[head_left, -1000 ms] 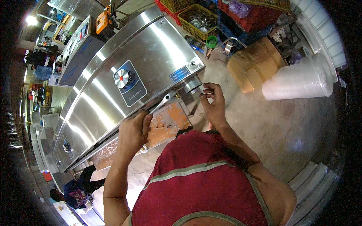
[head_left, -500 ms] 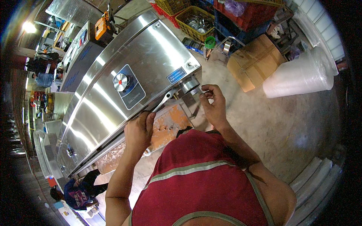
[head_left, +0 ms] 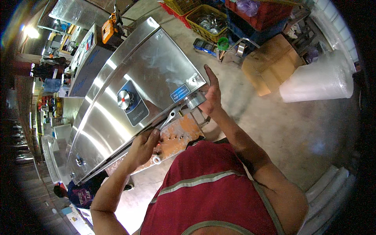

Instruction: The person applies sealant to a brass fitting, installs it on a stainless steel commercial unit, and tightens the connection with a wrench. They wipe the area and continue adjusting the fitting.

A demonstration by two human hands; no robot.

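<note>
A large stainless steel gas appliance [head_left: 156, 66] with a round silver control knob [head_left: 124, 99] lies tilted in front of me. My left hand [head_left: 144, 145] is closed around the handle of a wrench [head_left: 167, 119]. The wrench's head sits at the panel's lower edge, next to a small brass-coloured fitting. Beside it, a short round metal leg [head_left: 195, 100] sticks out under the blue label [head_left: 179, 93]. My right hand [head_left: 212, 95] lies along the appliance's right corner, fingers stretched upward, palm close to the leg. Its inner side is partly hidden.
An orange, worn board [head_left: 180, 131] is below the appliance, with a white ring [head_left: 156, 159] on it. To the right are a cardboard box [head_left: 272, 64] and a clear plastic roll [head_left: 319, 78]. Crates [head_left: 207, 23] stand behind; another person [head_left: 80, 194] is at lower left.
My right hand has moved from pinching below the leg to lying stretched along the appliance's corner. My left hand and the wrench have shifted slightly down. The view has tilted a little.
</note>
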